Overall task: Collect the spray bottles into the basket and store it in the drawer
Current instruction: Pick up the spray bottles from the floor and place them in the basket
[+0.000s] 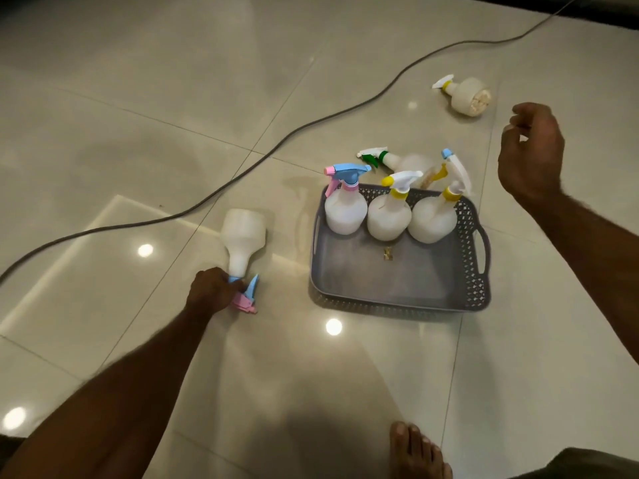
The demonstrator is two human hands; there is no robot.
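Left hand (215,288) clenched on a fallen spray bottle (242,240) at its neck, left of centre.
Likely light, stiff plastic (probably empty); right hand (530,152) loosely curled, holding nothing, above the basket (473,271).

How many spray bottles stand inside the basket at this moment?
3. All upright along the far wall of the basket: the pink-and-blue-headed bottle at left, a yellow-nozzled bottle in the middle, another yellow-collared bottle at right.

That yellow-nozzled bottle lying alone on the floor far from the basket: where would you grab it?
Probably by the narrow neck just behind the yellow collar of the lone bottle, coming from above. It lies on its side, sprayer pointing left, and the round body looks too wide for an easy grip. The free right hand is nearest.
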